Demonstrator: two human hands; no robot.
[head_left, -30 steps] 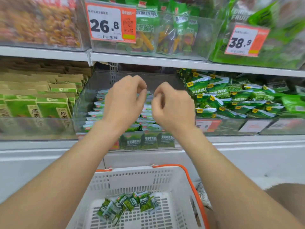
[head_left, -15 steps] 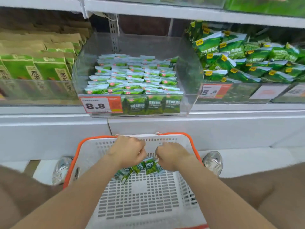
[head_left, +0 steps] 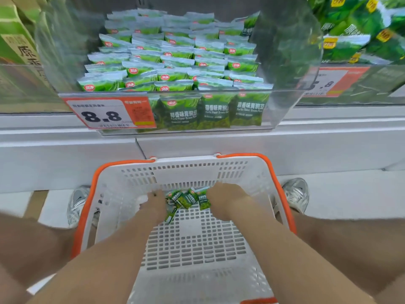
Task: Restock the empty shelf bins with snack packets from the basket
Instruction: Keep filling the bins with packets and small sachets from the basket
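The basket (head_left: 182,170) sits on the floor before the shelf (head_left: 306,139), with the left shoe (head_left: 76,205) just beside its left side and the right shoe (head_left: 295,194) beside its right. Loose packets (head_left: 188,199) lie clustered in the basket near its far wall. The left hand (head_left: 153,204) touches the cluster's left side, the right hand (head_left: 223,200) its right. Above and behind the basket, the bin (head_left: 291,62) stands on the shelf, with binned packets (head_left: 175,58) in rows inside, the front row upright against its front wall. A tag (head_left: 109,114) sits on the left of the bin's front. Boxes (head_left: 15,40) stand left of the bin, bags (head_left: 361,36) right of it
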